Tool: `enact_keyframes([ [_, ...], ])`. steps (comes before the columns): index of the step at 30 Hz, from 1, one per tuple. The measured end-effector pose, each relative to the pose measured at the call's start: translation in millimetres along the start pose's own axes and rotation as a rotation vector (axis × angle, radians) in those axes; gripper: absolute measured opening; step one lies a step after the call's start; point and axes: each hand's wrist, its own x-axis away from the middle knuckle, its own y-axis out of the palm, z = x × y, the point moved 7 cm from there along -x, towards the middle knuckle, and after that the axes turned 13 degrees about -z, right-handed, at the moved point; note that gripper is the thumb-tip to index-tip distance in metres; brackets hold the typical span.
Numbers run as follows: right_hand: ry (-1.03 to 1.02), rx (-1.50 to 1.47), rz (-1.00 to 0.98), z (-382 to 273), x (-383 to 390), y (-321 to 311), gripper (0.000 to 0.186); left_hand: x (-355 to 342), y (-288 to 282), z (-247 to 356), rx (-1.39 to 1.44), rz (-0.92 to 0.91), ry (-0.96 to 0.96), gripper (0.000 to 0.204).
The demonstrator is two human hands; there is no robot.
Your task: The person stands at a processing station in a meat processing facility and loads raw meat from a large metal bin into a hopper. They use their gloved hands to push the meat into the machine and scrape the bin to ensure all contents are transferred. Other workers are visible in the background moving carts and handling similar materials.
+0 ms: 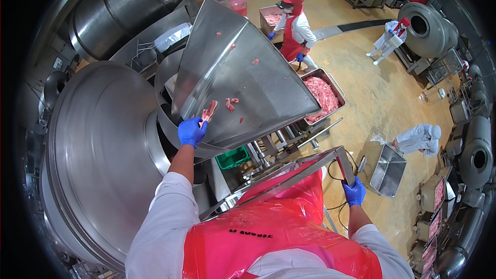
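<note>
My left hand [191, 132], in a blue glove, reaches over the lower left part of a large steel chute [248, 93]. Its fingers are closed on the end of a strip of raw meat [209, 110] that lies against the metal. Beside it sits a smaller meat scrap [231, 104], and tiny bits cling higher up the chute. My right hand [354, 192], gloved in blue too, is wrapped round the corner of a metal guard rail [342, 163] at the right of my red apron.
Left of me stands a huge steel drum [103, 150]. A tub [338, 93] heaped with meat is just past the chute. One co-worker [296, 33] in a red apron stands beyond it; another [421, 139] bends near a steel cart [388, 170]. A green crate [232, 158] sits below.
</note>
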Motion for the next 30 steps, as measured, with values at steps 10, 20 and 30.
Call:
enact_keyframes([
  [10,0.021,0.027,-0.025,-0.5,-2.1,0.8,0.044,-0.7,1.8,-1.7,0.007,0.0,0.0,0.033],
  [20,0.082,0.019,-0.073,5.5,3.2,2.0,0.045,-1.9,-3.7,7.6,-0.002,0.023,0.019,0.033],
  [30,0.071,0.055,-0.111,-9.5,-0.4,-7.9,0.051,4.1,-7.1,7.0,0.043,0.021,-0.002,0.031],
])
